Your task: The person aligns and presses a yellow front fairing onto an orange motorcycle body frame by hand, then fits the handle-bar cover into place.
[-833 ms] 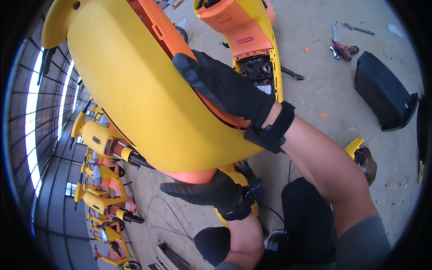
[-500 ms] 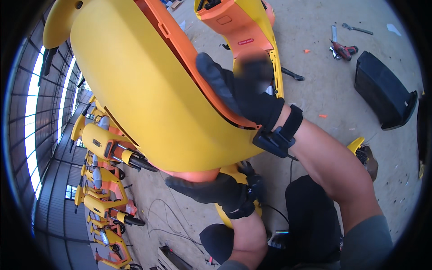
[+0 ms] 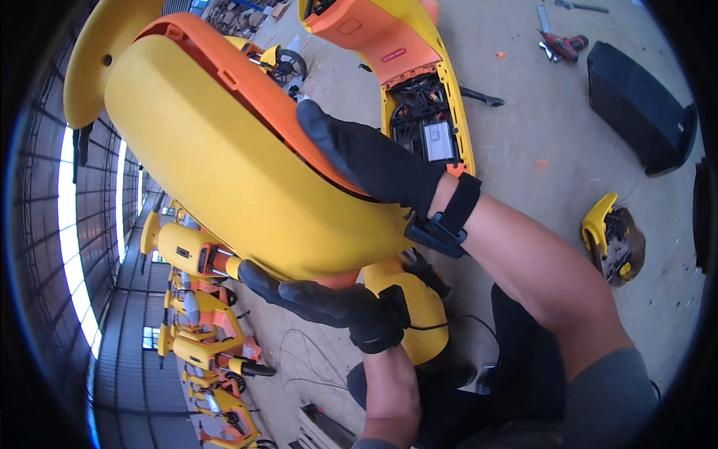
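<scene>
Right hand (image 3: 366, 157): gloved fingers lay straight and close together along the orange panel (image 3: 274, 116); whether they gripped could not be told.
Left hand (image 3: 344, 303): gloved fingers were stretched out, one slightly apart, touching the lower end of the yellow shell (image 3: 247, 165).
Shell's place: between both hands' fingers, slanting up and left.
Scooter body (image 3: 389, 46): stood beyond the right fingers, rightward.
Black cover (image 3: 636, 105): lay well right of those fingers.

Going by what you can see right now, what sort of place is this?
Probably a scooter repair or assembly workshop: yellow-and-orange scooters stand in a row, another scooter has its wiring exposed, and a red power tool lies on the floor.
</scene>
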The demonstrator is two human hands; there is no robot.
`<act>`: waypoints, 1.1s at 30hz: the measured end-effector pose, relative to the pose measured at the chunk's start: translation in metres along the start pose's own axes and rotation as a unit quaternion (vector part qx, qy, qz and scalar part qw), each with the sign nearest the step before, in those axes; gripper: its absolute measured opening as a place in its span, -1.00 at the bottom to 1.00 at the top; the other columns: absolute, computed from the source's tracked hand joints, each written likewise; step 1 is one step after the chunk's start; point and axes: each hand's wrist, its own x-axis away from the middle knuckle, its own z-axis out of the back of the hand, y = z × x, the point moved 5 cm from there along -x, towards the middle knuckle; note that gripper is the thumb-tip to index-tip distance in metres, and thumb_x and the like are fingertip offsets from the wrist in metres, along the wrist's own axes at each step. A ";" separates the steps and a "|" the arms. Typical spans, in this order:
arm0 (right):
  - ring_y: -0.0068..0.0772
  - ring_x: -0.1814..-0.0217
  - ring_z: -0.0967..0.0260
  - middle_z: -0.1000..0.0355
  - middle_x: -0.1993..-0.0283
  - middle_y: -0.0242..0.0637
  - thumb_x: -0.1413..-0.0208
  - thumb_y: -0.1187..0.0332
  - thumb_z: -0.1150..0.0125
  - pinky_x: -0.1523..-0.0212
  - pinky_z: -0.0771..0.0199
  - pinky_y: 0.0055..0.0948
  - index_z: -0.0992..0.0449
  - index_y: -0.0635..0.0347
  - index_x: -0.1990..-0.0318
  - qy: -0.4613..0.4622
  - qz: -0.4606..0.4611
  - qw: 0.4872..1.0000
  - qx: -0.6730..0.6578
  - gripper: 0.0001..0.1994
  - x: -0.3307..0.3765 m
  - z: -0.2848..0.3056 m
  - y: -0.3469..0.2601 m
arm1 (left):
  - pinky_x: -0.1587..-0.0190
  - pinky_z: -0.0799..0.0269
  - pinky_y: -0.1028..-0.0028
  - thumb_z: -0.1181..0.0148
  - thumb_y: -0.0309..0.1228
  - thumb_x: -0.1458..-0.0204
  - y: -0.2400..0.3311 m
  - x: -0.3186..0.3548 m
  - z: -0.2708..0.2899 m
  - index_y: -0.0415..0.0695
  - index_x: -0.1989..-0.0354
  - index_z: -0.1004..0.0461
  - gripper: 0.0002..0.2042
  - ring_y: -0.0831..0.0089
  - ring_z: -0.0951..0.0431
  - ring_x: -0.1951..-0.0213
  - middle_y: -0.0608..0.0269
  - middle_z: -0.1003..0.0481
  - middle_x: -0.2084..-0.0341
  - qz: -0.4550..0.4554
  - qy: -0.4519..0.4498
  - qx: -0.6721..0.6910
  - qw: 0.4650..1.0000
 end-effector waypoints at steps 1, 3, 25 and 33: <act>-0.28 -0.20 -0.40 -0.45 -0.18 -0.08 -0.48 -0.05 0.35 -0.30 -0.27 -0.41 -0.27 0.28 -0.35 -0.009 0.030 0.998 0.053 -0.40 -0.002 0.002 0.004 | -0.43 -0.06 0.18 0.54 -0.13 -0.44 -0.003 -0.001 -0.001 -0.32 -0.43 -0.06 -0.42 0.13 -0.14 -0.41 -0.09 -0.13 -0.40 -0.015 -0.017 0.013 1.000; -0.16 -0.19 -0.42 -0.42 -0.20 0.01 -0.49 0.05 0.34 -0.26 -0.32 -0.37 -0.18 0.27 -0.39 -0.010 0.090 0.988 0.127 -0.46 0.000 0.001 0.007 | -0.42 -0.09 0.17 0.52 -0.10 -0.45 0.000 -0.003 -0.001 -0.33 -0.41 -0.10 -0.41 0.13 -0.16 -0.41 -0.10 -0.15 -0.39 -0.016 -0.027 0.026 0.999; -0.23 0.09 -0.53 -0.52 0.07 -0.12 -0.34 -0.06 -0.05 0.02 -0.46 -0.35 -0.27 0.22 -0.30 -0.027 0.087 0.994 0.059 -0.41 0.035 0.013 -0.008 | -0.43 -0.06 0.13 0.51 0.07 -0.39 -0.013 -0.005 0.000 -0.24 -0.41 -0.13 -0.32 0.14 -0.15 -0.41 -0.01 -0.16 -0.39 0.032 -0.030 0.116 0.992; -0.23 0.08 -0.53 -0.53 0.05 -0.07 -0.35 0.04 -0.07 0.01 -0.48 -0.35 -0.30 0.31 -0.26 -0.038 0.088 0.991 0.092 -0.46 0.036 0.014 -0.006 | -0.43 -0.08 0.13 0.52 0.06 -0.40 -0.014 -0.002 0.001 -0.24 -0.41 -0.13 -0.33 0.15 -0.17 -0.40 0.00 -0.17 -0.38 0.033 -0.024 0.126 0.991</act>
